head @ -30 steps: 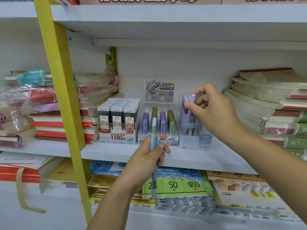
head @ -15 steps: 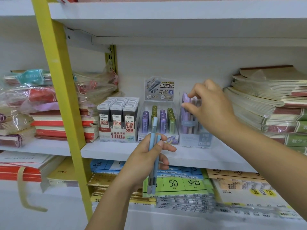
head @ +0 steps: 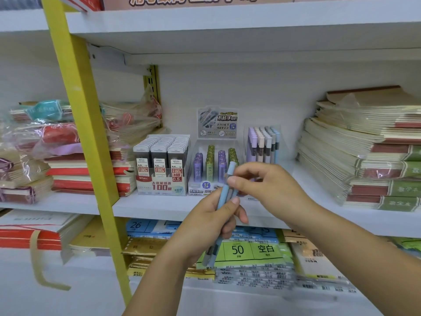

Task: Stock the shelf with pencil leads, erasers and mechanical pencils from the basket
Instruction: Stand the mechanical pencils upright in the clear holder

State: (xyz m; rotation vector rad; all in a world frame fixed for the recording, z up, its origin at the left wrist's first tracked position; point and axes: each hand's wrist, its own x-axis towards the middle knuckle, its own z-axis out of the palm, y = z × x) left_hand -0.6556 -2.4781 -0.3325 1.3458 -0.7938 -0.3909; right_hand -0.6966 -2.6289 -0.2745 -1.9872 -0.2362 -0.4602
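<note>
Plainly, the coming move turns on the clear pencil box [head: 262,144]. It stands on the shelf [head: 159,206], up, behind and slightly right of the hands, with open shelf just in front of it. The left hand [head: 211,220] is clamped round the mechanical pencils [head: 223,195], whose long axis runs nearly upright, with the top leaning a little right toward that box. The right hand [head: 268,185] is closed in a pinch on the top end of one of them, and it is the nearer hand to the box, so by my judgement it should draw that pencil out lengthwise and drop it in tip down.

Counted: two pencils in the left hand, as far as their lower ends show. Three display boxes stand side by side:
- the lead box [head: 163,165], with three columns of black cases
- the tube box [head: 214,165], with four columns, purple and green alternating
- the pencil box, whose rows are too tightly packed to count

No basket and no erasers are in view.
</note>
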